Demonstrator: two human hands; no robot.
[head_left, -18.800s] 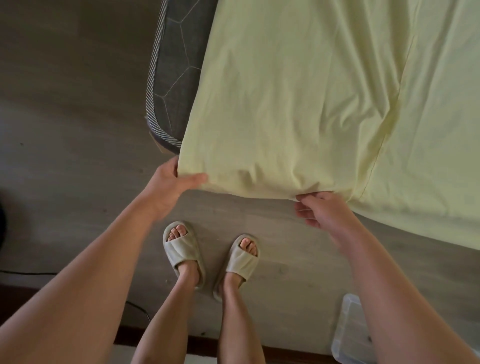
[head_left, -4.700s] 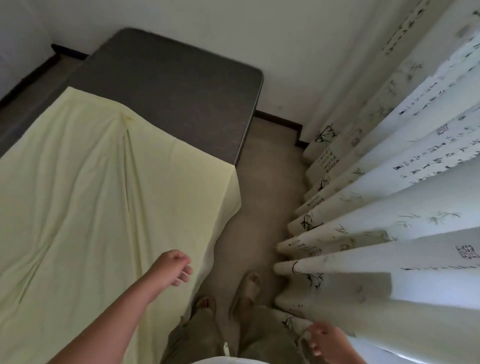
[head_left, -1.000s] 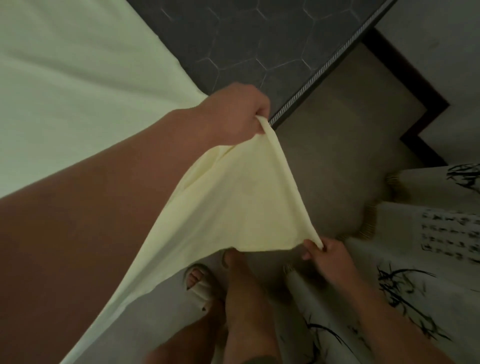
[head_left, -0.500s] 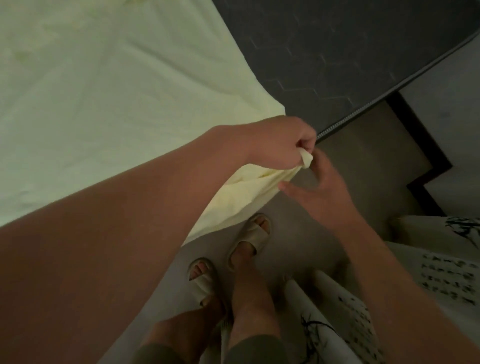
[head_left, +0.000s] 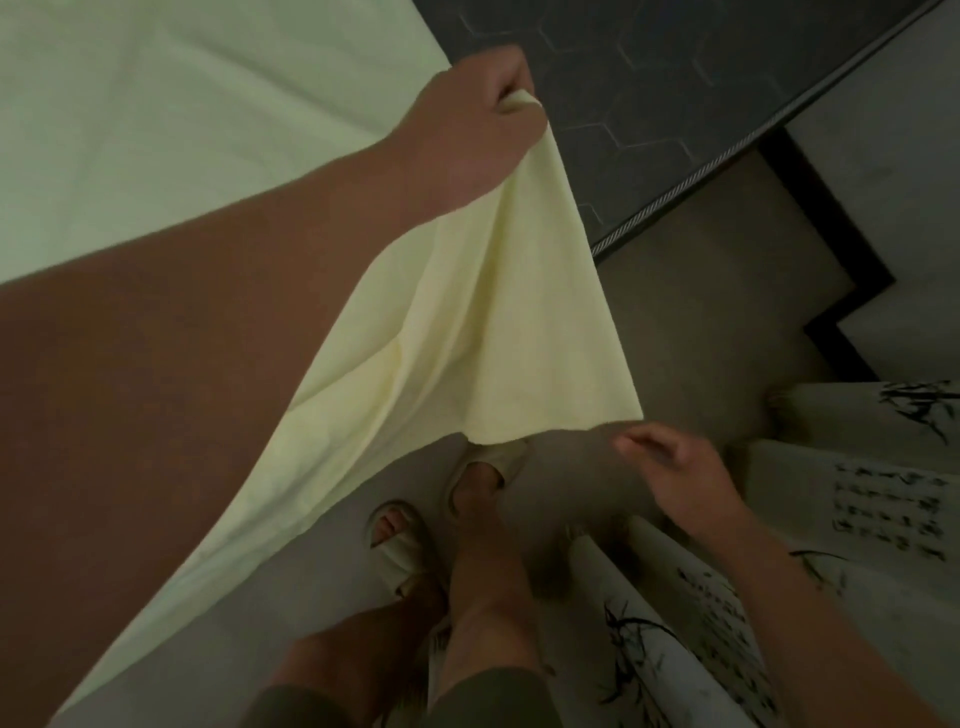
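Your left hand (head_left: 467, 124) grips the sheet (head_left: 493, 338) by its raised edge, your right hand (head_left: 680, 478) hovers loose-fingered, holding nothing, near its corner, and the far mattress (head_left: 675, 104) is not yet covered.

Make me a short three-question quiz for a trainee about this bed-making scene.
1. True or false: the left hand grips the sheet by its edge.
2. What lies bare beyond the sheet's edge? A) the mattress B) a pillow C) a blanket
3. Fill in: the curtain hangs on the person's ___ side.
Key: 1 true; 2 A; 3 right.
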